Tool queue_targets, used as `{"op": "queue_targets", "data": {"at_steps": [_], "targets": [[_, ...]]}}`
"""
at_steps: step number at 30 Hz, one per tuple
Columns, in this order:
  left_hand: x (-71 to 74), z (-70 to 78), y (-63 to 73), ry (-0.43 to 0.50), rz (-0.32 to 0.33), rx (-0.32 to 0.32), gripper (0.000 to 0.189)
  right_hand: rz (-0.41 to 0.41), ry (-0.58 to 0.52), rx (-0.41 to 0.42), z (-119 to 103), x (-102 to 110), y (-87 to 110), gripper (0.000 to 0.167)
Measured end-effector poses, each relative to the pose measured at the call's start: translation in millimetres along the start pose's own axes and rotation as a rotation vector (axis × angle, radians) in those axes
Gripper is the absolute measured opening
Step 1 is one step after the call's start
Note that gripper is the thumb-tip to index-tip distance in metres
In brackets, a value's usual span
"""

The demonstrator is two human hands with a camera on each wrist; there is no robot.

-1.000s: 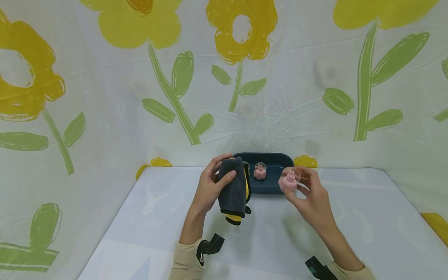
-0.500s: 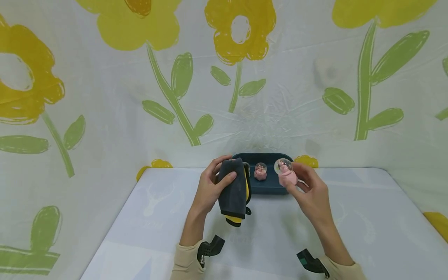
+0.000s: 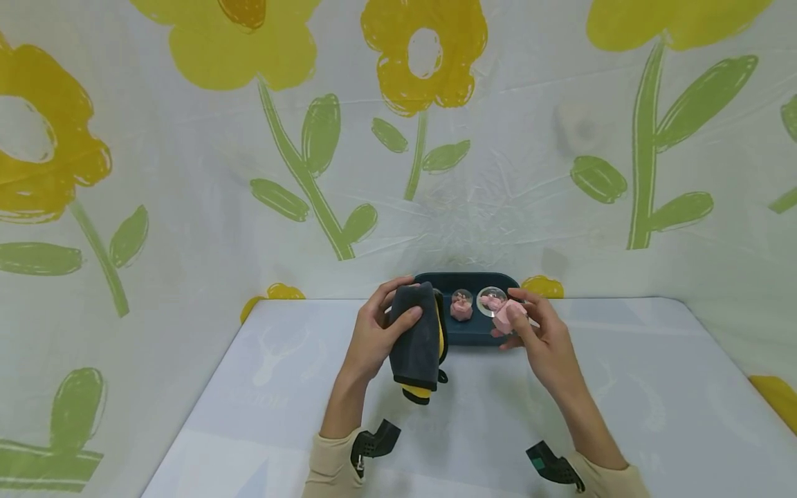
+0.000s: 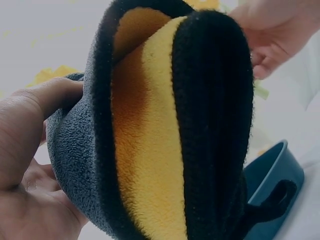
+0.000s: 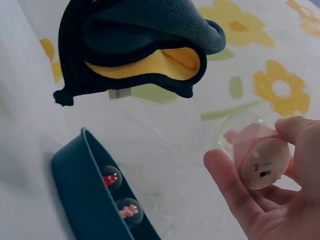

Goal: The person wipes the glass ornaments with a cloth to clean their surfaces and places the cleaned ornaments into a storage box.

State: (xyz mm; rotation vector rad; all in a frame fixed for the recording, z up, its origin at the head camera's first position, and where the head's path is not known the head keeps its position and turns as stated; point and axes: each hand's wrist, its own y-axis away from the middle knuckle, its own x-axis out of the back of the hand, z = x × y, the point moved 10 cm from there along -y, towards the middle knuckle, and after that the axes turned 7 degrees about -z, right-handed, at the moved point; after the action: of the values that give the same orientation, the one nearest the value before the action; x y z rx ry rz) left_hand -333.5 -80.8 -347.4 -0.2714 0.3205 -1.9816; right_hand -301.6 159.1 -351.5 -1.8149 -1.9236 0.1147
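Note:
My left hand (image 3: 369,339) grips a folded cloth (image 3: 414,342), dark grey outside and yellow inside with black edging. Its thumb lies across the grey face, and the left wrist view shows the open yellow fold (image 4: 150,135). To the right, my right hand (image 3: 551,342) holds a small snow globe by its pink base (image 3: 509,316). The clear dome (image 3: 492,301) tips to the left, and the flat pale underside (image 5: 265,165) faces the right wrist camera. Cloth and held globe are apart. Behind them, a second pink snow globe (image 3: 461,306) stands in a dark blue tray (image 3: 476,338).
Another globe with a red figure (image 5: 111,178) sits in the tray, mostly hidden by the cloth in the head view. The tray stands at the back of the white table (image 3: 280,387), close to a flower-print curtain (image 3: 498,207).
My right hand has shifted slightly left and turned the snow globe, so its dome now leans left instead of pointing up. The left hand and cloth have hardly moved.

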Motion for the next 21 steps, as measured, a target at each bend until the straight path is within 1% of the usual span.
{"op": "queue_targets", "data": {"at_steps": [4, 10, 13, 17, 21], "targets": [[-1.7, -0.5, -0.2, -0.011, -0.003, 0.005, 0.049, -0.023, -0.012, 0.014, -2.9, -1.2, -4.3, 0.038], [-3.1, 0.7, 0.3, -0.015, -0.001, 0.005, 0.049, -0.005, 0.081, 0.029, -6.5, 0.6, -6.7, 0.036], [-3.6, 0.8, 0.3, -0.011, -0.002, 0.001, 0.049, 0.0, 0.061, 0.024, -5.1, 1.4, -6.1, 0.035], [-4.2, 0.5, -0.6, -0.009, -0.004, -0.002, 0.049, 0.0, 0.039, 0.006, -3.2, 1.5, -6.0, 0.039], [-4.3, -0.5, -1.0, -0.005, -0.004, -0.001, 0.049, -0.026, 0.065, 0.025, -5.0, -3.0, -6.6, 0.046]]}}
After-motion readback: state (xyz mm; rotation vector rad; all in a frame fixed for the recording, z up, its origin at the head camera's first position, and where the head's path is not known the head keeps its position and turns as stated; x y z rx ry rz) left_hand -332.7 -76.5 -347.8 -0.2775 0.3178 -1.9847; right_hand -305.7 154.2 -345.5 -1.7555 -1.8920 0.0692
